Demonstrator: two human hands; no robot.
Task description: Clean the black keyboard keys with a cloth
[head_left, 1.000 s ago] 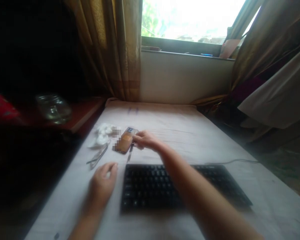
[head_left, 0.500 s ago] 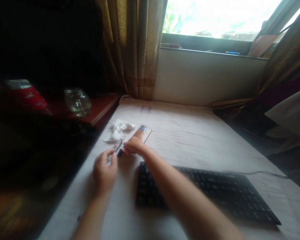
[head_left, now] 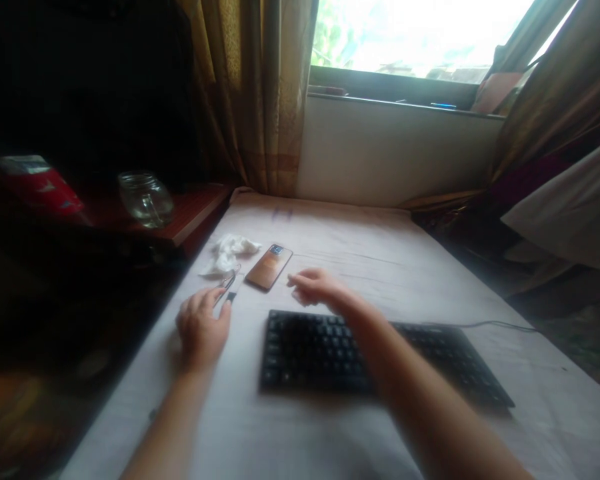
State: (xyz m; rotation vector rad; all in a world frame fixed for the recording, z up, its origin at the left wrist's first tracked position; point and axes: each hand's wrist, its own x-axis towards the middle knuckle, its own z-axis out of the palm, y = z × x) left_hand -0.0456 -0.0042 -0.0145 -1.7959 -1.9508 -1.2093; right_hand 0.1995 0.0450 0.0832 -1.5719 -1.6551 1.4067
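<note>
My left hand (head_left: pixel 200 327) rests on the pale cloth-covered table (head_left: pixel 360 267), left of a black keyboard (head_left: pixel 330 350). Its fingers are curled, and thumb and forefinger pinch a thin metal tool with a dark tip (head_left: pixel 230 292). My right hand (head_left: pixel 316 287) hovers just beyond the keyboard's far edge, fingers loosely apart and holding nothing. A brown phone (head_left: pixel 269 267) lies face down between the two hands, slightly farther away. A crumpled white tissue (head_left: pixel 229 252) lies left of the phone.
A glass jar (head_left: pixel 145 198) stands on a reddish side surface (head_left: pixel 200 210) at the left, with a red packet (head_left: pixel 35 183) farther left. The keyboard's cable (head_left: pixel 485 325) trails right. Curtains (head_left: pixel 260 93) and a window wall stand behind the table.
My right hand brought the thin tool from beside the phone over to my left hand, let it go and drew back right. My left hand now pinches it.
</note>
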